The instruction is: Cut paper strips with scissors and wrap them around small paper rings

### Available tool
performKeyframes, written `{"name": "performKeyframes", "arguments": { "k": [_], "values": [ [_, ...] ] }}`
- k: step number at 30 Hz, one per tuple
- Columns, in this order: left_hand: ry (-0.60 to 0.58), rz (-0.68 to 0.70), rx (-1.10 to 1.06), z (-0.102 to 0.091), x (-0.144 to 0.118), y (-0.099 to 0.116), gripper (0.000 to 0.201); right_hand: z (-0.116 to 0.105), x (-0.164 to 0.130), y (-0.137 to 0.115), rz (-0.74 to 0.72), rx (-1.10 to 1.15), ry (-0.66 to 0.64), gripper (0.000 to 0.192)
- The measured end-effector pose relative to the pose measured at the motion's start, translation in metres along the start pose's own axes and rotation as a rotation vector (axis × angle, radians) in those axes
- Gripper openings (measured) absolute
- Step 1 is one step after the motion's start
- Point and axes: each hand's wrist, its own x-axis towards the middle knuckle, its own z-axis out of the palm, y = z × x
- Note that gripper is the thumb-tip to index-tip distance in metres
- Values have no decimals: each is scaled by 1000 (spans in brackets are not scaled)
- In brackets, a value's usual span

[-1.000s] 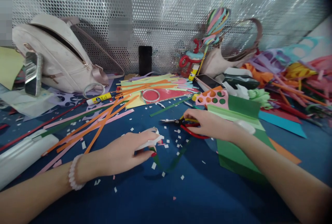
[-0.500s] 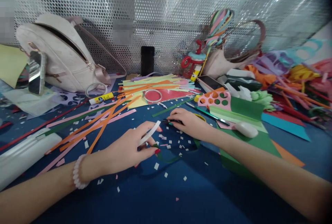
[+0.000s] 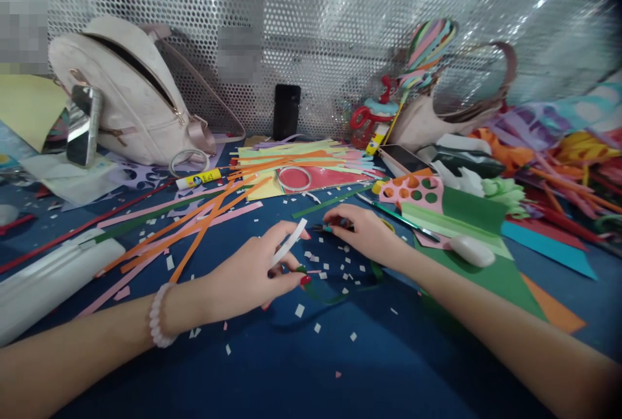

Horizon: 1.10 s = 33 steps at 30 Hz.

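Note:
In my left hand [image 3: 257, 270], thumb and fingers pinch a dark green paper strip [image 3: 335, 299], which curves off to the right above the table. A short white paper strip [image 3: 290, 242] is tucked between fingers of the same hand. Just to the right, the bent fingers of my right hand [image 3: 362, 228] close on what look like scissors; dark blades [image 3: 318, 228] poke out at the fingertips. A yellow loop shows behind that hand, and the palm hides the rest. Small white paper scraps [image 3: 300, 310] lie scattered beneath and around both hands.
Orange strips [image 3: 197, 237] and a glue stick [image 3: 199, 179] lie left, before a backpack [image 3: 121, 89]. Behind are a pile of strips [image 3: 301, 155], a tape-like ring [image 3: 295, 178] and an upright phone [image 3: 286, 111]. Right are a teal pen [image 3: 408, 218], green paper [image 3: 486, 283] and a white mouse-shaped object [image 3: 471, 250].
The whole view has shifted slightly, so things sit further right in the picture. Both hands keep nearly the same pose, the left still holding the green and white strips.

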Motion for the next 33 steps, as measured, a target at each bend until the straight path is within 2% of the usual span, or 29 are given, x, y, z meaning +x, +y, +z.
{"name": "performKeyframes", "arguments": {
  "k": [6, 9, 12, 19, 24, 29, 33],
  "values": [
    [-64, 17, 30, -4, -4, 6, 36, 0, 1, -4, 3, -12, 2, 4],
    [-42, 18, 33, -4, -4, 8, 37, 1, 1, -3, 4, -9, 3, 7],
    [-37, -7, 35, -2, -3, 10, 37, 2, 2, -1, 8, 7, 17, 17],
    [28, -43, 48, 3, 0, 11, 37, 3, 1, -2, -19, -21, 16, 9],
    [-14, -39, 35, -1, -1, 12, 38, 7, 2, 0, -5, 2, 43, 10],
    [-37, -53, 39, -4, -3, 17, 39, 5, 3, 2, 127, 135, 47, 8],
    [-3, -73, 38, -3, -4, 17, 38, 2, -6, -17, 106, 304, 70, 6]
  ]
}}
